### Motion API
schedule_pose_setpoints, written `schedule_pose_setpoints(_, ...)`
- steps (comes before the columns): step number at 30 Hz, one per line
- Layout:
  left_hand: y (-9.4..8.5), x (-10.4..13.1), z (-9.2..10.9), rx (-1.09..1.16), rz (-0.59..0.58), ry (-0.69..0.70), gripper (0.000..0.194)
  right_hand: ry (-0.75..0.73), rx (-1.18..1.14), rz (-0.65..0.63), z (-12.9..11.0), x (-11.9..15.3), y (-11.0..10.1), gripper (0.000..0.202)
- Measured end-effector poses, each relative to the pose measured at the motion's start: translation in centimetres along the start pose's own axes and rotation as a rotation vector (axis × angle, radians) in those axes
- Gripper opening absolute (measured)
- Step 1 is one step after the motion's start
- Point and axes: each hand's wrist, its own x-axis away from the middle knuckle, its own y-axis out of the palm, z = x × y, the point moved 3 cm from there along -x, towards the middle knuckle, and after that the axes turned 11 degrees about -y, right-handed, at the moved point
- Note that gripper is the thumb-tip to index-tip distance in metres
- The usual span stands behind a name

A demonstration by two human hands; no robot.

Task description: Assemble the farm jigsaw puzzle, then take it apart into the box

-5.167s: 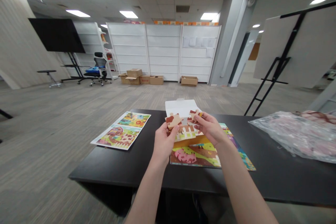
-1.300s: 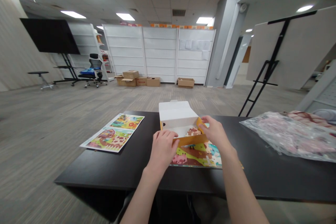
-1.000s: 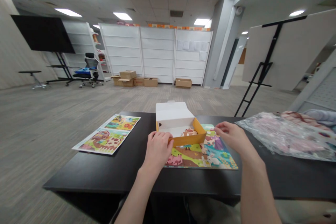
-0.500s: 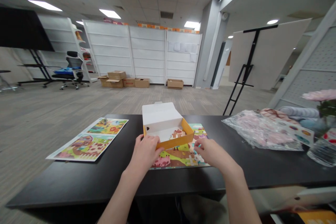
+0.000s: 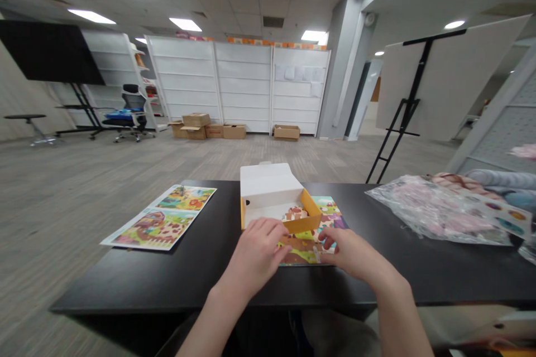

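There are two hands, one open yellow box, one stool.

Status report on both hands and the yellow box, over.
Left hand at yellow box, contact unclear; right hand over picture board, no piece visible in it. Box open, puzzle pieces inside. Box hides part of board.

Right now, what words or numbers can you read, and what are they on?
I can't read any.
Yellow box, board: no words show.
Sheet: any words are too small.
Papers: any writing is too small.
Cardboard boxes: any print is too blurred.
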Motion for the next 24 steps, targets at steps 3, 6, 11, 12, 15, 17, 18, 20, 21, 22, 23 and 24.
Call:
schedule_pose_setpoints(3,1.7,0.5,1.6,-0.010,-0.211,0.015,0.026,-0.002,-0.040,-0.031,0.8,-0.1,0.5,0.033)
schedule_pose_setpoints(6,3.1,0.5,1.9,-0.060,-0.290,-0.045,0.036,0.001,-0.057,-0.034,1.1,0.1,0.8,0.036)
schedule_pose_setpoints(11,3.1,-0.2,1.5,-0.138,-0.345,-0.094,0.018,0.004,-0.054,-0.033,0.8,0.4,1.0,0.034)
schedule_pose_setpoints(12,3.0,-0.3,1.5,-0.146,-0.347,-0.093,0.018,0.003,-0.057,-0.028,0.9,0.3,1.1,0.034)
schedule_pose_setpoints(15,2.8,-0.5,1.7,-0.146,-0.352,-0.078,0.026,0.005,-0.062,-0.027,1.1,0.1,1.4,0.034)
schedule_pose_setpoints(17,2.9,-0.5,1.8,-0.150,-0.354,-0.075,0.032,0.016,-0.047,-0.027,1.4,-0.1,1.6,0.035)
schedule_pose_setpoints(18,3.0,-0.5,1.8,-0.156,-0.353,-0.075,0.031,0.022,-0.035,-0.025,1.5,-0.1,1.6,0.037)
schedule_pose_setpoints(20,3.1,-0.6,1.7,-0.170,-0.347,-0.072,0.022,0.035,-0.004,-0.015,1.7,-0.1,1.7,0.042)
schedule_pose_setpoints(21,3.1,-0.6,1.7,-0.175,-0.344,-0.070,0.018,0.042,0.010,-0.010,1.7,0.0,1.7,0.043)
schedule_pose_setpoints(22,3.1,-0.6,1.7,-0.177,-0.342,-0.068,0.017,0.048,0.020,-0.006,1.7,0.1,1.6,0.042)
schedule_pose_setpoints(23,3.2,-0.6,1.8,-0.176,-0.344,-0.068,0.018,0.051,0.027,-0.002,1.7,0.1,1.6,0.040)
schedule_pose_setpoints(24,3.1,-0.6,1.8,-0.173,-0.345,-0.067,0.022,0.052,0.030,0.001,1.7,0.2,1.6,0.037)
